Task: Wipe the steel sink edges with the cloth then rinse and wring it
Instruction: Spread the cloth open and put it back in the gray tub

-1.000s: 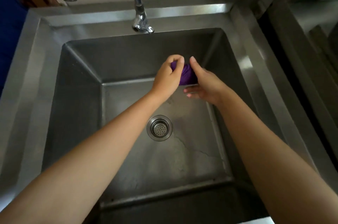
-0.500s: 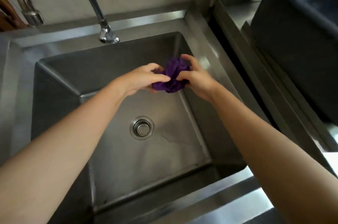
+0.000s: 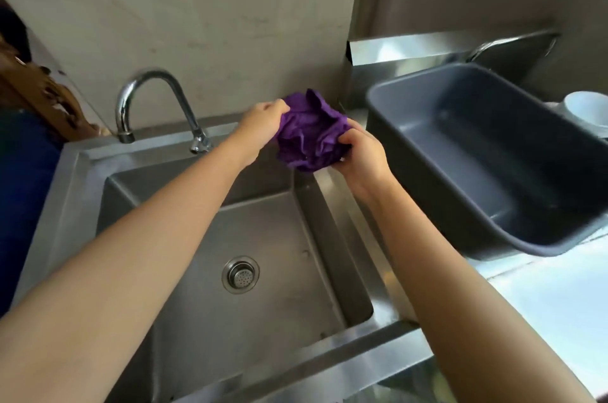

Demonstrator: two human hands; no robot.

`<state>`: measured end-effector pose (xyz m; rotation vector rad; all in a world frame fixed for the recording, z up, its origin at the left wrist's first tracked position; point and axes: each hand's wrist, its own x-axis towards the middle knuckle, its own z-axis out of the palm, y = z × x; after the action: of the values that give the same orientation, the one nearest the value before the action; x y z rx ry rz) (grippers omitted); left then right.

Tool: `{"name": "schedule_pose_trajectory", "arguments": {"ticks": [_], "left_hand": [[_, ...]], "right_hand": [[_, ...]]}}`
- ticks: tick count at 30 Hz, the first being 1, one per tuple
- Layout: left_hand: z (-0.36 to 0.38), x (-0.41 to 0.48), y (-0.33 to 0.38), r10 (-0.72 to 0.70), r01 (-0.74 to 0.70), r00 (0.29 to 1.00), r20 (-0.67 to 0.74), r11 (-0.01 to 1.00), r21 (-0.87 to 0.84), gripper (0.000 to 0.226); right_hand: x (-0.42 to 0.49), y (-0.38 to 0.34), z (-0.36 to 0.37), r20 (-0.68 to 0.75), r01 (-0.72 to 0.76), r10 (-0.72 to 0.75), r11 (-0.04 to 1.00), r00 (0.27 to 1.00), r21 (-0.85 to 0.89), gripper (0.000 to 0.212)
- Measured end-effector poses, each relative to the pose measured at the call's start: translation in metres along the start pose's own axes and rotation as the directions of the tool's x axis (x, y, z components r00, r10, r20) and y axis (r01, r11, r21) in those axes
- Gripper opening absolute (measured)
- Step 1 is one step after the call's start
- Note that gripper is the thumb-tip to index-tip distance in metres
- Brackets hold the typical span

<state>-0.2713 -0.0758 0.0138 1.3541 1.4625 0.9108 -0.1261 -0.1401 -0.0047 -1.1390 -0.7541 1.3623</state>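
A crumpled purple cloth (image 3: pixel 312 133) hangs in the air above the back right corner of the steel sink (image 3: pixel 342 208). My left hand (image 3: pixel 261 123) grips its left edge and my right hand (image 3: pixel 362 152) grips its lower right part. The cloth is partly spread between them. The sink basin is deep, with a round drain strainer (image 3: pixel 240 274) in its floor. No water runs from the curved chrome tap (image 3: pixel 158 96) at the back rim.
A dark grey plastic tub (image 3: pixel 493 152) stands on the steel counter right of the sink. A white bowl (image 3: pixel 589 113) sits behind it at the far right. A wall rises behind the sink. A brown patterned thing (image 3: pixel 42 96) is at the left edge.
Both hands have lifted the cloth from low in the basin up over the back right corner. The tight bundle has loosened and spread. The view has swung up and to the right.
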Motion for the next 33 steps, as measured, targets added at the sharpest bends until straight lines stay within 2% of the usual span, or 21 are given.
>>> {"name": "schedule_pose_trajectory", "arguments": {"ticks": [2,5,8,10,12,14,16,18,20,22,25,28,30,33], "left_hand": [[0.002,-0.011,0.026,0.022,-0.027,0.999,-0.05,0.994,-0.107,0.017],[0.005,-0.032,0.065,0.042,-0.043,0.999,-0.006,0.973,-0.229,0.018],[0.01,-0.052,0.105,0.057,-0.029,0.995,0.08,0.947,-0.319,0.019],[0.016,-0.061,0.128,0.154,-0.089,0.973,0.172,0.937,-0.337,0.017],[0.023,-0.068,0.148,0.275,-0.17,0.923,0.271,0.919,-0.355,0.014],[0.028,-0.073,0.166,0.359,-0.24,0.872,0.334,0.907,-0.347,0.01],[0.032,-0.075,0.184,0.417,-0.367,0.859,0.296,0.906,-0.212,0.008],[0.035,-0.072,0.2,0.487,-0.515,0.845,0.222,0.853,0.088,0.02],[0.038,-0.065,0.212,0.542,-0.551,0.828,0.144,0.739,0.387,0.034],[0.042,-0.057,0.222,0.574,-0.548,0.811,0.112,0.677,0.492,0.041],[0.049,-0.042,0.233,0.564,-0.588,0.798,0.213,0.65,0.481,0.032],[0.056,-0.028,0.235,0.534,-0.606,0.796,0.286,0.712,0.355,0.02],[0.058,-0.016,0.232,0.508,-0.604,0.791,0.341,0.737,0.302,0.024],[0.057,0.0,0.227,0.398,-0.56,0.763,0.51,0.8,0.215,0.024]], "right_hand": [[-0.011,-0.018,-0.002,-0.005,-0.003,0.003,1.0,1.0,0.017,0.037],[-0.03,-0.053,-0.011,-0.016,0.007,-0.009,0.992,1.0,-0.123,0.024],[-0.052,-0.093,-0.024,0.09,0.015,0.002,0.982,0.996,-0.19,0.032],[-0.061,-0.117,-0.032,0.14,0.074,-0.038,0.963,0.989,-0.26,0.035],[-0.064,-0.139,-0.039,0.098,0.126,-0.1,0.94,0.99,-0.318,0.034],[-0.066,-0.16,-0.047,0.037,0.164,-0.161,0.924,0.986,-0.345,0.018],[-0.07,-0.178,-0.055,0.021,0.194,-0.201,0.906,0.979,-0.376,0.011],[-0.075,-0.194,-0.065,0.024,0.211,-0.222,0.882,0.975,-0.421,0.011],[-0.077,-0.203,-0.075,-0.002,0.215,-0.243,0.859,0.97,-0.465,0.013],[-0.077,-0.211,-0.085,-0.099,0.217,-0.307,0.832,0.947,-0.511,0.016],[-0.071,-0.22,-0.102,-0.243,0.212,-0.43,0.769,0.869,-0.604,0.018],[-0.066,-0.228,-0.123,-0.282,0.151,-0.492,0.669,0.824,-0.728,0.024],[-0.066,-0.233,-0.139,-0.281,0.091,-0.567,0.539,0.774,-0.838,0.027],[-0.07,-0.24,-0.159,-0.248,-0.036,-0.657,0.318,0.712,-0.947,0.028]]}}
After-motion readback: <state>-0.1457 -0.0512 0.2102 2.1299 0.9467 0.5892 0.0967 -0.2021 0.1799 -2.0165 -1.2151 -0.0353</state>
